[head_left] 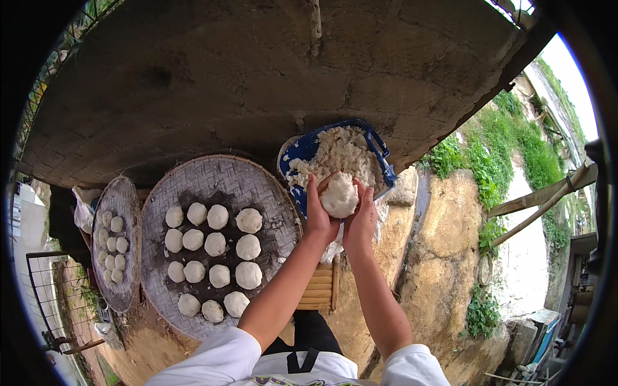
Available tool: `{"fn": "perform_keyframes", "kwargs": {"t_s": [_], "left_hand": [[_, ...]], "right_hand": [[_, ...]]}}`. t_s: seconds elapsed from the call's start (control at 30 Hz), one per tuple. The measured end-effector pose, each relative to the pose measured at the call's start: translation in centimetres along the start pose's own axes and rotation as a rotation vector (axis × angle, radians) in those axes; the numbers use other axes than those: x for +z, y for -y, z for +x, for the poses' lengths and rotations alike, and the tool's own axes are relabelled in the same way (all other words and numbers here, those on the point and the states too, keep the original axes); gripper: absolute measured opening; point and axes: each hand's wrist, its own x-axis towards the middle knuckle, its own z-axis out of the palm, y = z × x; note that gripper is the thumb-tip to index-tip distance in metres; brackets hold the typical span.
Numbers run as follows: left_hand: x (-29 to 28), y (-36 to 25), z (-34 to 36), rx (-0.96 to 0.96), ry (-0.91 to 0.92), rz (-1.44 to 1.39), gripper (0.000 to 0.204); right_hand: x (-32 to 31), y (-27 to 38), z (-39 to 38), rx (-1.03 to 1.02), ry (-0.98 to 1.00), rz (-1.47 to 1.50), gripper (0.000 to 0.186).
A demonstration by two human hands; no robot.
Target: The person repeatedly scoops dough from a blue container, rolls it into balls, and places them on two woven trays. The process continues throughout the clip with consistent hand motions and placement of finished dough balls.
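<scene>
Lighting: daylight, brightest at upper right, where sky (575,80) reads blown-out white; wall (212,83) dim. Distortion: strong fisheye bowing, black rim. Focus: centre fairly sharp; edges soft, blue-fringed.

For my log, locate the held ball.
In the head view, the white ball sits right of centre, cupped between left hand and right hand, overlapping the blue container.

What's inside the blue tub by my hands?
A crumbly white mass, with some of the blue tub bare at its left. Hidden: the bottom beneath the mass, and whatever your left hand, right hand and the ball they hold cover.
</scene>
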Motion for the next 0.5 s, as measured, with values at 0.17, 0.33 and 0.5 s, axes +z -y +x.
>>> {"fn": "perform_keyframes", "kwargs": {"t_s": [0.17,0.33,0.5], "left_hand": [[1.8,-4.4,-5.8,0.070,0.025,0.216,0.054],[2.8,-7.5,-13.8,0.400,-0.198,0.141,0.064],[-1.5,-13.1,-23.0,0.248,0.163,0.083,0.063]], "right_hand": [[3.6,5.6,-1.8,0.042,0.377,-0.614,0.041],[10.2,4.9,-10.0,0.014,0.168,-0.037,0.043],[13.7,4.0,-18.6,-0.112,0.355,-0.117,0.044]]}}
